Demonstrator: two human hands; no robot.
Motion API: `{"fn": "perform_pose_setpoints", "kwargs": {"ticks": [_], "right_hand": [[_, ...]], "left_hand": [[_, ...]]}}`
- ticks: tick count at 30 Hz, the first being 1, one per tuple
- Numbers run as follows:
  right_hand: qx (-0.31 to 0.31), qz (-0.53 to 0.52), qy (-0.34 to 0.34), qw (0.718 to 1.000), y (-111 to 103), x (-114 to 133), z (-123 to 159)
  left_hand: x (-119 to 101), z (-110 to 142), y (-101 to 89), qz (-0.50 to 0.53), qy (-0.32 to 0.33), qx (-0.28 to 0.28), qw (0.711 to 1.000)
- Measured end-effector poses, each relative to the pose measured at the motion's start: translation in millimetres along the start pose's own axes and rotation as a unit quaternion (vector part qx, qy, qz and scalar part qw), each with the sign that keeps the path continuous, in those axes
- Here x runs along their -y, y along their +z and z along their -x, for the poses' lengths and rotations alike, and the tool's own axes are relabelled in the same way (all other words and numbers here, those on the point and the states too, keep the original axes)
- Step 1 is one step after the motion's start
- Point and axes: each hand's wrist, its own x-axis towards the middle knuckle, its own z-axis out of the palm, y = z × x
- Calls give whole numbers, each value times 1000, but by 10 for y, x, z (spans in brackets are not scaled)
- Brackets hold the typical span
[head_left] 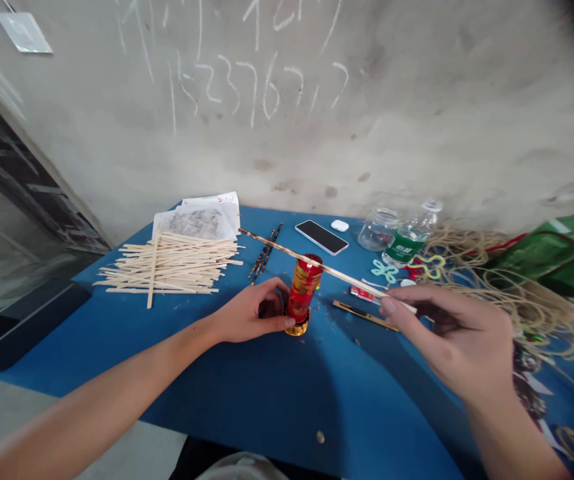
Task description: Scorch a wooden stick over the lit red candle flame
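Note:
A red-and-gold cylinder [303, 290] with a gold foot stands upright on the blue table [267, 407]. My left hand [251, 310] curls around its lower part. A long, thin wooden stick [329, 269] with a dark patterned far end lies across the cylinder's top. My right hand [449, 337] pinches the stick's near end between thumb and fingers. A short dark-edged stick [364, 315] and a red lighter [361, 293] lie just beyond my right fingers.
A loose pile of wooden sticks [169, 267] lies at the left, with papers [199, 219] behind it. Along the back stand a phone [321, 237], a glass jar [377, 229] and a plastic bottle [407, 239]. Tangled twine [521, 300] spreads rightward against a concrete wall [287, 140].

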Motion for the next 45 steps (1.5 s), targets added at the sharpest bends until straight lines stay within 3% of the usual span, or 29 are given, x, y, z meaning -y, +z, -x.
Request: {"fn": "perform_pose_setpoints", "kwargs": {"ticks": [45], "right_hand": [[-20, 15, -28, 999, 41, -88, -10]], "left_hand": [[-32, -12, 6, -11, 0, -3, 1000]]}}
